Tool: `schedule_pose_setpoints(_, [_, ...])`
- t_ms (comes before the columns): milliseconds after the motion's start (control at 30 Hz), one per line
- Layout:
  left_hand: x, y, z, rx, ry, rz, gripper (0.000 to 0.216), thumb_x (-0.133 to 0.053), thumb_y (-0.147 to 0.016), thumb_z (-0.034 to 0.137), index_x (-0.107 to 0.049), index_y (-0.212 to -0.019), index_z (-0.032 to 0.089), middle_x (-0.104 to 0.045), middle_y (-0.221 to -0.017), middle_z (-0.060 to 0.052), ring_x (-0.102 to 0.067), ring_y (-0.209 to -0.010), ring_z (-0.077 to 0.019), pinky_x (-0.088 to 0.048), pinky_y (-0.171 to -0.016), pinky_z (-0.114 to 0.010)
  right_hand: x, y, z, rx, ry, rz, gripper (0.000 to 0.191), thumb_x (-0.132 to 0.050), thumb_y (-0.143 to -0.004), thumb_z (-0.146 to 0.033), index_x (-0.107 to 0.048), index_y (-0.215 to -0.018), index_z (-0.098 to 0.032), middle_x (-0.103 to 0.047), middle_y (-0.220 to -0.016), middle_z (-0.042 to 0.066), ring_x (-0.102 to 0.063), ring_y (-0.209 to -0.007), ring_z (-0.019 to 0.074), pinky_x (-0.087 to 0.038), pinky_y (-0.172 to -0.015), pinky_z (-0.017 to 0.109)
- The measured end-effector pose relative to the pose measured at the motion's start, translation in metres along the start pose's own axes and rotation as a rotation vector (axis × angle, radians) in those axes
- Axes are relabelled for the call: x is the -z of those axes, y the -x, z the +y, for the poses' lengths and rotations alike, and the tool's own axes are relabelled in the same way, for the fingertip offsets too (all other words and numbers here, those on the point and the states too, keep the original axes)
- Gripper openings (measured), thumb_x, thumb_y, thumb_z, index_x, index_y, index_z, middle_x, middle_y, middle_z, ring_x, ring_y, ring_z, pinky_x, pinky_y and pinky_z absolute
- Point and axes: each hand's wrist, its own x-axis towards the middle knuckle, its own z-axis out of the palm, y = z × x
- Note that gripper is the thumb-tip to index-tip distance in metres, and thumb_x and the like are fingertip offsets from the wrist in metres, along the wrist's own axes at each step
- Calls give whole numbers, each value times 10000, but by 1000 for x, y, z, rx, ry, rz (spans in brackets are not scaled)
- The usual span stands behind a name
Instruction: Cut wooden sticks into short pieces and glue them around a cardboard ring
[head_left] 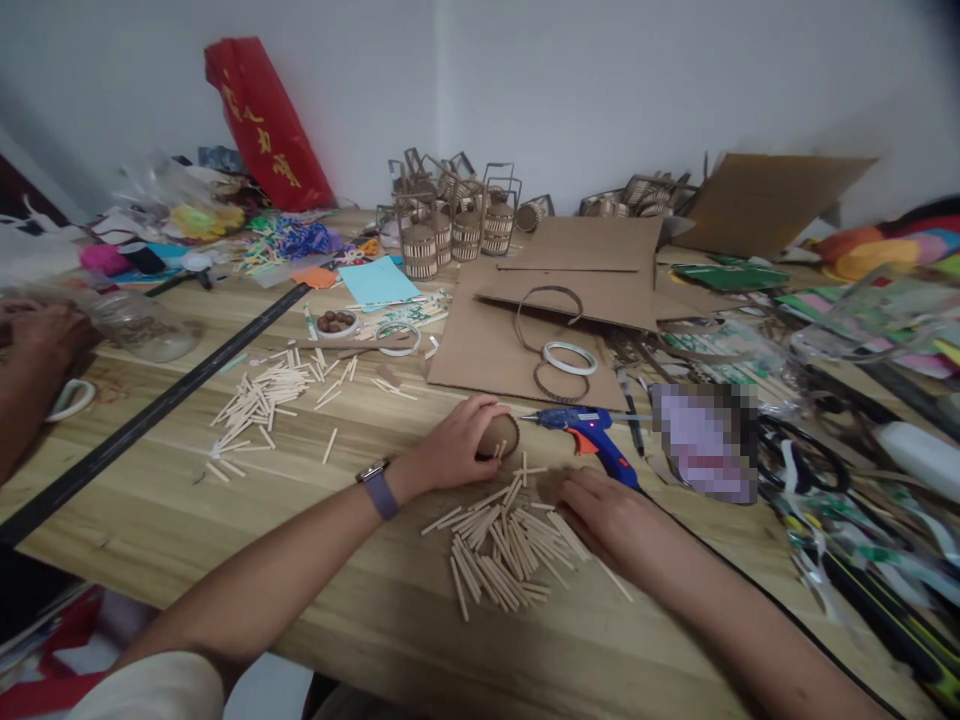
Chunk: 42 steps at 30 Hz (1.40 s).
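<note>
My left hand [466,440] curls around a small round cardboard piece [498,436] with a ridged rim, keeping it on the table. A couple of short pale sticks stand at its near edge. Just in front lies a loose pile of short wooden sticks [510,548]. Over the right side of that pile is my right hand [600,510], slightly blurred, its fingers bent together. Whatever those fingertips pinch is hidden from view. Beyond both hands, a blue glue gun [581,422] with an orange trigger rests on its side, nozzle pointing toward the cardboard piece.
Cardboard sheets [472,350] carry rings and a white tape roll [570,358]. Small woven-look baskets [420,250] stand along the wall. More sticks [262,400] and a long black strip [165,405] lie left. Scissors [802,460] and scraps crowd the right. Another person's hand [45,330] is at far left.
</note>
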Motion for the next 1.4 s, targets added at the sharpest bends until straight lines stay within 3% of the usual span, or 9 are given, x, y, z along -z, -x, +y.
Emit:
schedule_pose_setpoints(233, [0, 0, 0, -3, -7, -4, 613, -619, -701, 160, -423, -1282, 157, -424, -1329, -151, -390, -1282, -271, -337, -1090, -439, 6, -2, -9, -33, 21, -67, 106, -509, -862, -94, -580, -855, -173, -638, -834, 71, -628, -752, 199, -517, -673, 318])
schedule_pose_setpoints(500, [-1, 0, -2, 2, 6, -2, 635, -627, -688, 164, -419, -1287, 169, -414, -1338, -145, -387, -1283, -278, -330, -1092, -445, -2, -3, -18, 25, 214, 77, 113, -545, -840, -70, -571, -811, -176, -652, -761, 58, -635, -711, 223, -515, -656, 340])
schedule_pose_setpoints(833, [-1, 0, -2, -9, 14, 6, 627, -625, -701, 171, -421, -1294, 185, -415, -1338, -135, -395, -1272, -278, -330, -1091, -455, 1, -9, -31, 102, 385, 112, 191, -438, -874, -60, -537, -777, -191, -634, -690, 60, -613, -667, 248, -434, -617, 355])
schedule_pose_setpoints(1033, [-2, 0, -3, -9, 0, -2, 631, -637, -697, 177, -419, -1289, 176, -414, -1335, -139, -391, -1277, -275, -334, -1090, -449, -2, -11, -22, 24, 360, 100, 159, -471, -842, -37, -516, -794, -181, -635, -710, 65, -608, -657, 229, -423, -638, 341])
schedule_pose_setpoints(1167, [-2, 0, -2, -6, -1, -4, 625, -639, -695, 173, -425, -1282, 164, -421, -1326, -144, -397, -1269, -273, -340, -1085, -444, 2, -12, -23, 101, 392, 81, 134, -508, -827, -42, -539, -841, -172, -647, -734, 59, -617, -705, 235, -429, -667, 345])
schedule_pose_setpoints(1400, [-2, 0, -2, -10, -3, -1, 624, -641, -696, 182, -427, -1282, 165, -419, -1324, -145, -389, -1276, -281, -341, -1081, -449, -3, -16, -23, 105, 418, 90, 151, -471, -845, -47, -544, -819, -176, -635, -701, 65, -603, -676, 238, -422, -626, 348])
